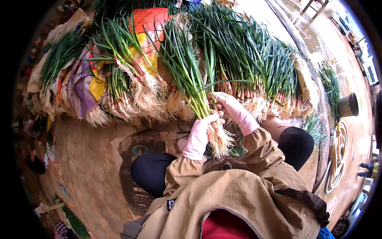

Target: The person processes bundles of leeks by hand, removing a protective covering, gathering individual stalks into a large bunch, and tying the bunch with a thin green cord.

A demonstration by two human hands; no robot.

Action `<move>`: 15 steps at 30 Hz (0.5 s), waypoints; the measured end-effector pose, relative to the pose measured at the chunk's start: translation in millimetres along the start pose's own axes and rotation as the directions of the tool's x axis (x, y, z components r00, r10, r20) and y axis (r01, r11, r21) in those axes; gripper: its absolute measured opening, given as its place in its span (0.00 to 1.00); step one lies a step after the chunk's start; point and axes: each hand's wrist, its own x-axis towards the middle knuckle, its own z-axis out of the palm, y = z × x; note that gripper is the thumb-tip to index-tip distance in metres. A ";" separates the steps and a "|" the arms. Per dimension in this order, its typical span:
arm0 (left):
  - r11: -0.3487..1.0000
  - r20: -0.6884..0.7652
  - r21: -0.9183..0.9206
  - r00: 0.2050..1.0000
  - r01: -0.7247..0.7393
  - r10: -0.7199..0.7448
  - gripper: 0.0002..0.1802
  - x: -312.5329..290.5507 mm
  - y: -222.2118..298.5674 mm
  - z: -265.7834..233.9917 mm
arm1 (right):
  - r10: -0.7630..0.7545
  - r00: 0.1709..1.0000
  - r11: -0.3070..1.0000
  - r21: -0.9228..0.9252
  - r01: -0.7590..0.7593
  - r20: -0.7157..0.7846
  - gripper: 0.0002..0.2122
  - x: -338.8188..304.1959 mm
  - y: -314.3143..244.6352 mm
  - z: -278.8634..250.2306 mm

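In front of my lap, a bunch of green garlic (203,104) leans with its long leaves pointing away and its pale roots (221,140) hanging towards me. My left hand (207,122), in a pink glove or sleeve cover, is closed around the lower stalks just above the roots. My right hand (223,104), covered in the same pink, has its fingers curled on the stalks at the bunch's right side. The fingertips of both hands are partly hidden by the stems. Beyond the hands, more green garlic (246,59) is stacked with the roots facing me.
To the left, further bunches (139,79) rest among coloured sacks (82,81). A flattened printed bag (139,171) lies on the brown ground beside my left knee (151,171). A dark bucket (348,105) and a coiled hose (339,155) are on the right, past a raised edge.
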 end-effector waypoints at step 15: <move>0.952 0.288 -0.304 0.956 0.046 0.046 0.12 12.8 -16.2 -12.5 | 0.188 0.982 0.266 0.963 -0.039 -0.012 0.12 79.3 30.2 -13.4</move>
